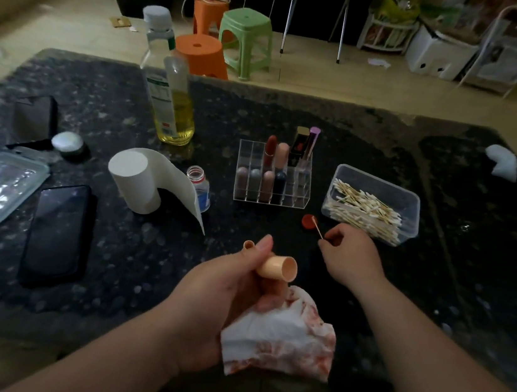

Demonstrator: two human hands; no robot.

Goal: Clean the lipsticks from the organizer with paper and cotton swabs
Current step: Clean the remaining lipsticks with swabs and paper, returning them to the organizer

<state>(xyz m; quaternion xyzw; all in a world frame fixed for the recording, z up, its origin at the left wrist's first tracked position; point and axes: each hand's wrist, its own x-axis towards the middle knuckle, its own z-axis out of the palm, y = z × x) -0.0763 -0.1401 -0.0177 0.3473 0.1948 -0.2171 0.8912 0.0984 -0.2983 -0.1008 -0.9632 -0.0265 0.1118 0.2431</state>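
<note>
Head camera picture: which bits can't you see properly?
1. Peach plastic lipstick tube, head view: rear part hidden by the left hand gripping it.
2. Thin wooden cotton swab, head view: lower end buried in the right hand.
3. Small clear bottle with blue label, head view: partly covered by the white paper roll and its loose sheet.
4. Tall clear bottle with white cap, head view: label too blurred to read.

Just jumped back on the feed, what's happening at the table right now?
A person is partway through cleaning a lipstick. Their left hand grips a peach lipstick tube with its open end showing, plus a red-stained paper bunched beneath it. The right hand pinches a single cotton swab just in front of the swab box. The other lipsticks stand in the clear organizer.
</note>
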